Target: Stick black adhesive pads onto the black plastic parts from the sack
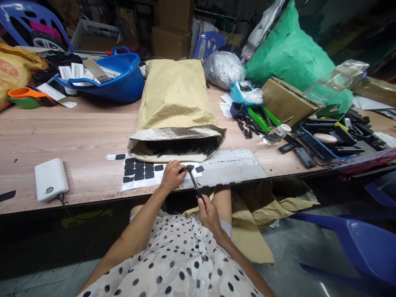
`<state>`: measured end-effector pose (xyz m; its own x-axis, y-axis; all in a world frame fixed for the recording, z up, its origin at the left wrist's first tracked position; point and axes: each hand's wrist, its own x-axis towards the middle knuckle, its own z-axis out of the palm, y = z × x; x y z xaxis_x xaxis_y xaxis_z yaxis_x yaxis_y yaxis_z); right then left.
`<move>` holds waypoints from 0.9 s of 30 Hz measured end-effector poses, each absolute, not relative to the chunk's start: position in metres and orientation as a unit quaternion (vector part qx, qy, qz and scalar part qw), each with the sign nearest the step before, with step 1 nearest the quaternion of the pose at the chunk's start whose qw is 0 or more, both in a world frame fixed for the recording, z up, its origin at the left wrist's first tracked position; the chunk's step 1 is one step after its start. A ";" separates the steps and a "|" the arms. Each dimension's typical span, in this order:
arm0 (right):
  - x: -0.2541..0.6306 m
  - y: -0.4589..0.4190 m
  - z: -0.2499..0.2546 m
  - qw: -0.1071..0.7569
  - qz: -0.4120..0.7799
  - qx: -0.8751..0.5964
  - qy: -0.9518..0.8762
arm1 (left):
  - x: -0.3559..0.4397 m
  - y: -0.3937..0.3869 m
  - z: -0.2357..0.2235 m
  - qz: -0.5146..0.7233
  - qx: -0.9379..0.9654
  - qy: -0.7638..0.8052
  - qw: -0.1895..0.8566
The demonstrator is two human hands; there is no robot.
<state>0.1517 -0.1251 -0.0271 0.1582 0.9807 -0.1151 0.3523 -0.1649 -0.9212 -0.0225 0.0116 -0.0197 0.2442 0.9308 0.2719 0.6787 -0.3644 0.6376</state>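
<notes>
My right hand (pixel 208 212) is closed around the dark handle of a small hammer (pixel 194 181). The hammer's head is at the table's front edge, right by the fingertips of my left hand (pixel 171 175). Those fingers pinch a small black piece (pixel 183 169), partly hidden by the hand and too small to name. Under and beside my left hand lies a white sheet with rows of black rounded stickers (pixel 140 170). Just behind, a tan paper sack (pixel 176 99) lies with its mouth toward me, many black pieces inside.
A grey-white board (pixel 229 167) lies right of the hammer. On the left are a white power bank (pixel 51 179) with a cable and a blue basin (pixel 123 78) of white cards. Black parts, a green tray (pixel 264 117) and a clear bottle (pixel 275 134) crowd the right.
</notes>
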 end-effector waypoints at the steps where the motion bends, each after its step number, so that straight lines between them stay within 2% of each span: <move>1: 0.152 -0.125 -0.027 0.394 0.401 -0.652 -0.509 | -0.022 0.012 -0.020 0.316 0.764 0.527 0.199; 7: 0.156 -0.126 -0.033 0.430 0.398 -0.668 -0.458 | -0.022 0.010 -0.021 0.327 0.760 0.528 0.193; 16: 0.155 -0.124 -0.052 0.438 0.504 -0.646 -0.370 | -0.027 0.007 -0.013 0.385 0.726 0.529 0.214; 21: 0.153 -0.122 -0.056 0.443 0.498 -0.645 -0.374 | -0.035 -0.032 -0.002 0.419 0.719 0.491 0.257; 27: 0.152 -0.123 -0.056 0.447 0.496 -0.643 -0.376 | -0.041 -0.088 -0.021 0.350 0.784 0.421 0.293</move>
<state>0.1521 -0.1234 -0.0564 0.2265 0.9261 -0.3019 0.0404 -0.3186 -0.9470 -0.0415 -0.0885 -0.0207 0.4010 0.8651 0.3014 0.4547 -0.4736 0.7543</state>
